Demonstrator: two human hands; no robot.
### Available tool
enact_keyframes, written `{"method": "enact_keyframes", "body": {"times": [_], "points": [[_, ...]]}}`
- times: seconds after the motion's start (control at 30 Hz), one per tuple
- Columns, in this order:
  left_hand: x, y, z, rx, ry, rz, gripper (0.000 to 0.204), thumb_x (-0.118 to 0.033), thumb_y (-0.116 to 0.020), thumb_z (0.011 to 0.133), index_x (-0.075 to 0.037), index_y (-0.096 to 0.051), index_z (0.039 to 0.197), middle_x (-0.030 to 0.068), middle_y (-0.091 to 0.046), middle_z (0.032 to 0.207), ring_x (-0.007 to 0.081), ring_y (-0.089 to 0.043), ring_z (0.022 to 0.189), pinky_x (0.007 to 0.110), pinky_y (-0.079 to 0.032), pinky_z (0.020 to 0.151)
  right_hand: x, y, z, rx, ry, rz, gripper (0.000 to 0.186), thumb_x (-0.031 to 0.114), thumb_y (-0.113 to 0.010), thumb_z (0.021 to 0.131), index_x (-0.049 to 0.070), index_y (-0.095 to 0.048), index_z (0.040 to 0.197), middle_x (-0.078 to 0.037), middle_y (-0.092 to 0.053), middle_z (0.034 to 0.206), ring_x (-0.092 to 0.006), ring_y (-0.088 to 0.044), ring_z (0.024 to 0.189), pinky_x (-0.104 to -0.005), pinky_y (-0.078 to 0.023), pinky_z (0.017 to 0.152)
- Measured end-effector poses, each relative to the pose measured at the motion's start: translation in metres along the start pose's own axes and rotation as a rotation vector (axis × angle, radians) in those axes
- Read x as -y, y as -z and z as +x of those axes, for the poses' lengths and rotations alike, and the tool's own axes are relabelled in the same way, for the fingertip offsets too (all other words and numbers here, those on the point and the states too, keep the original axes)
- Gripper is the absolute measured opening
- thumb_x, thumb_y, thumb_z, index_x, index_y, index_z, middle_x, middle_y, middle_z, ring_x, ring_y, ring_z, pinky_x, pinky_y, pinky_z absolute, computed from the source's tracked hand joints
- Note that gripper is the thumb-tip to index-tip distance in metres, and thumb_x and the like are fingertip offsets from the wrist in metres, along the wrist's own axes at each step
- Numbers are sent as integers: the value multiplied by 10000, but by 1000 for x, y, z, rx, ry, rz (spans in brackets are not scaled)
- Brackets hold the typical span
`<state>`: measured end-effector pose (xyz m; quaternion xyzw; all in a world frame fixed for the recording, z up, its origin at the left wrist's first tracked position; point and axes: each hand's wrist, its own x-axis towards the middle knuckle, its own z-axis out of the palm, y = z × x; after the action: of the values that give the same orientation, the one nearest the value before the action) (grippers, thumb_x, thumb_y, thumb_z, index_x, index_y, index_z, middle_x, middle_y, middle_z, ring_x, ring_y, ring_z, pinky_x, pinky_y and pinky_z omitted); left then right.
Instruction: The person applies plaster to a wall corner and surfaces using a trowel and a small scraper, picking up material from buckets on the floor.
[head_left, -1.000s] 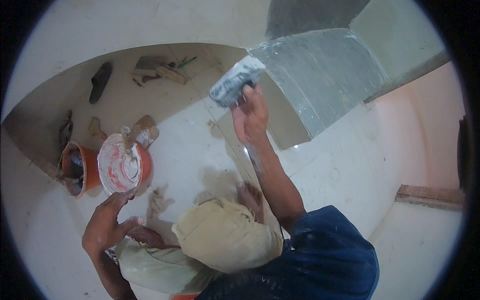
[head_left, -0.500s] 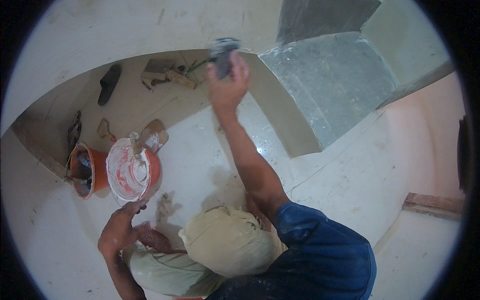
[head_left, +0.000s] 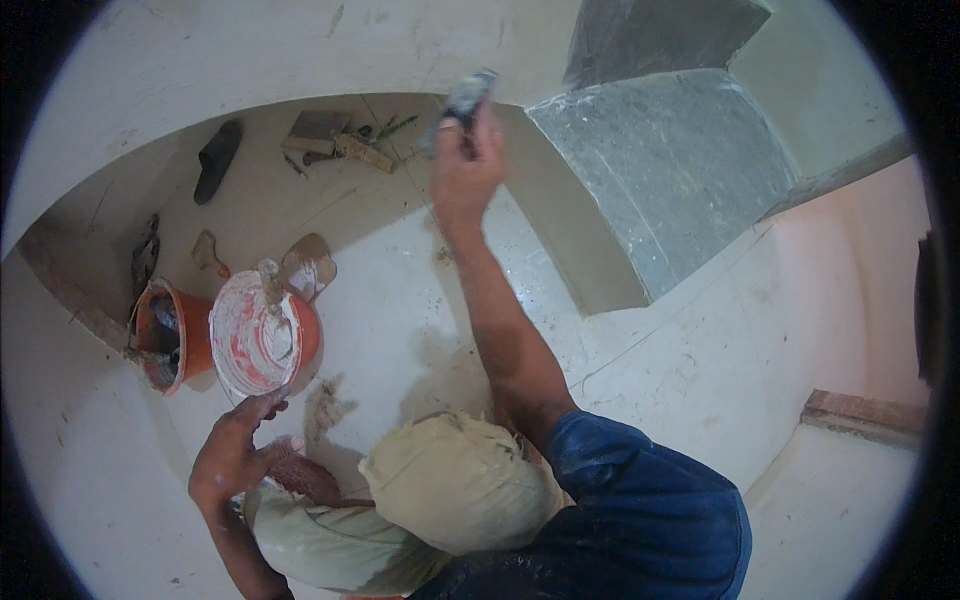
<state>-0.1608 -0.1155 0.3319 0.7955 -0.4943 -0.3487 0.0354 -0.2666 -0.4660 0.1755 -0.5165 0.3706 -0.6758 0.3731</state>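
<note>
My right hand is closed round a flat dark scraper smeared with white. It is raised to the lower edge of the pale wall, and the scraper is partly blurred and hidden by my fingers. My left hand hangs over my left knee with fingers stretched out and thumb apart. Its fingertips are close to the near rim of an orange bowl; whether they touch it I cannot tell. White paste coats the bowl's inside, and a tool handle stands up in it.
An orange bucket with tools inside stands left of the bowl. Beyond lie a paste-smeared flat piece, a small scraper, a dark slipper and several tools with a wooden block. A grey stone slab is at right.
My right hand has turned the scraper, which now slants up to the right along the wall. My left hand has shifted slightly left and up. The view has moved a little.
</note>
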Motion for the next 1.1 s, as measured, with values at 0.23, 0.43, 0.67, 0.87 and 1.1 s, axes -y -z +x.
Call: {"method": "enact_keyframes", "body": {"times": [0.23,0.43,0.67,0.87,1.1], "points": [[-1,-1,-3,-15,-31,-42,725,-222,-808,756,-127,-489,1401,148,-651,1186,284,-633,1029,401,-511,869,29,-6,-33,133,154,98,595,139,-655,864,0,-467,1411,-232,-489,1301,-348,-502,1200,-434,-416,1015],[6,0,-9,-22,6,13,731,-217,-809,756,-133,-485,1406,145,-652,1184,281,-634,1038,403,-511,875,46,-29,-46,293,316,44,627,143,-697,813,7,-497,1391,-218,-467,1316,-355,-493,1187,-440,-399,1030],[4,3,-19,-38,5,-65,751,-205,-808,752,-135,-472,1420,141,-647,1191,282,-629,1051,406,-510,886,16,9,-13,-43,-36,79,523,151,-635,913,3,-490,1393,-136,-577,1252,-194,-569,1101,-334,-468,909],[10,3,-17,-20,46,-50,746,-197,-806,757,-123,-470,1420,142,-649,1187,286,-626,1049,400,-508,891,-13,39,45,-155,-211,123,499,142,-560,932,-24,-473,1395,-104,-615,1160,-160,-563,1042,-299,-447,917],[1,2,-1,-2,-24,-58,749,-175,-813,745,-120,-478,1413,141,-652,1181,275,-626,1039,395,-509,886,8,-4,8,-57,198,-293,611,189,-612,896,-19,-414,1436,-255,-473,1302,-374,-484,1200,-423,-375,1042]]}}
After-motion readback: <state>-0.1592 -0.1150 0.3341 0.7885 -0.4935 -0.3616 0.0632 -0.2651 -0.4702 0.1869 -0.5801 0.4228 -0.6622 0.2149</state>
